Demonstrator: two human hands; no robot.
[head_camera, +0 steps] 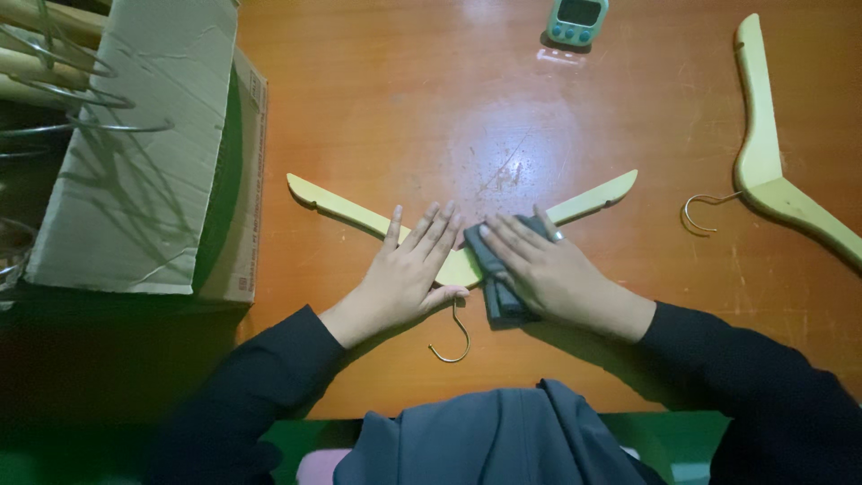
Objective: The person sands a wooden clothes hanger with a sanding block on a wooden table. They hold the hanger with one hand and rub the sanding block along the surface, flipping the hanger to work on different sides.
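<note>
Hanger (359, 212) of pale wood lies flat in the middle of the orange table (377, 99), its two arms spread left and right and its metal hook (453, 339) pointing toward the person. The left hand (406, 269) rests palm down on the left arm of it, fingers straight and slightly fanned, gripping nothing, just pinning the wood. The right hand (543, 268) presses a folded dark grey cloth (496, 278) against the centre of the hanger, fingers laid flat over the cloth rather than curled round it. To wipe well, the left palm should hold firm near the neck so the hanger cannot swivel on the slick table, while the cloth travels along the grain toward the right tip. Flat fingers spread the pressure, which suits the curved shoulder. A second wooden hanger (763, 153) lies well apart at the right edge, a small timer (577, 20) sits at the far side, and a cardboard box (144, 144) with wire hangers (63, 90) stands to the left
</note>
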